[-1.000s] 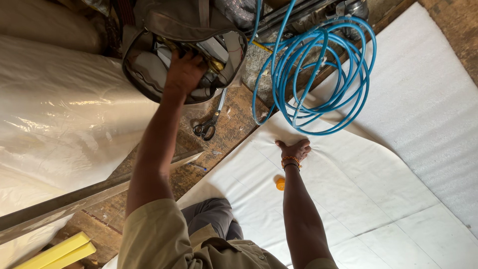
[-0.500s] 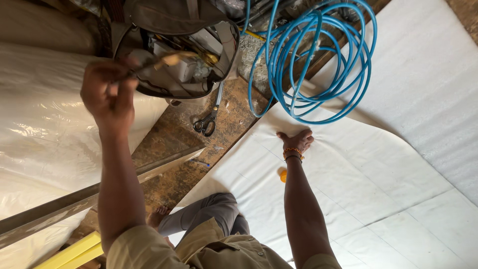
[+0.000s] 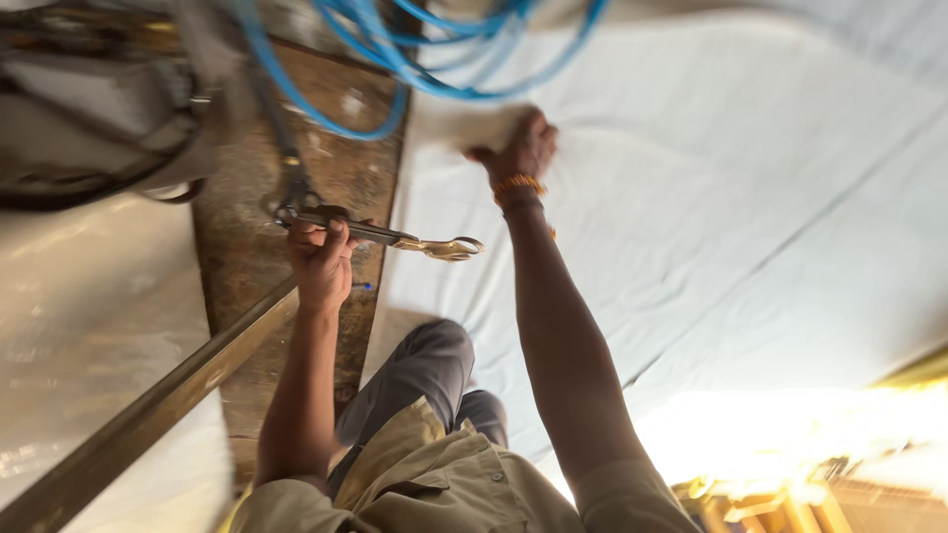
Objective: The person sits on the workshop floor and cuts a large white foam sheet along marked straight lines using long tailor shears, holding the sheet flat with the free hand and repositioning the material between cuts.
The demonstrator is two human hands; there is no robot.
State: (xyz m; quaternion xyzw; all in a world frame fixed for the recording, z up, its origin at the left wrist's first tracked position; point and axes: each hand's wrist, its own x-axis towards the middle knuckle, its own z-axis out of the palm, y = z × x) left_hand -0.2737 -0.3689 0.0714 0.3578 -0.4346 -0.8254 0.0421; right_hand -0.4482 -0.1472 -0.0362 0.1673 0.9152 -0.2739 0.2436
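My left hand [image 3: 321, 259] is closed around the handle of a metal tool [image 3: 425, 243] whose brass-coloured jaw end points right, over the edge of the white sheet [image 3: 711, 227]. The hand is above the brown wooden surface [image 3: 326, 168], just below a pair of scissors [image 3: 288, 192] lying there. My right hand [image 3: 521, 148], with an orange bracelet at the wrist, is further away on the sheet's edge. Its fingers curl on a lifted fold [image 3: 464, 123]. The view is blurred.
A coiled blue hose [image 3: 415, 59] lies at the top. A dark open bag [image 3: 89, 128] sits top left. A long metal bar [image 3: 148, 415] runs diagonally at the left over a pale shiny sheet [image 3: 79, 326]. My bent knees [image 3: 434, 365] are below.
My left hand has come away from the bag with the tool and lowered to the wooden surface. My right hand has closed on the sheet's edge. The view has swung right.
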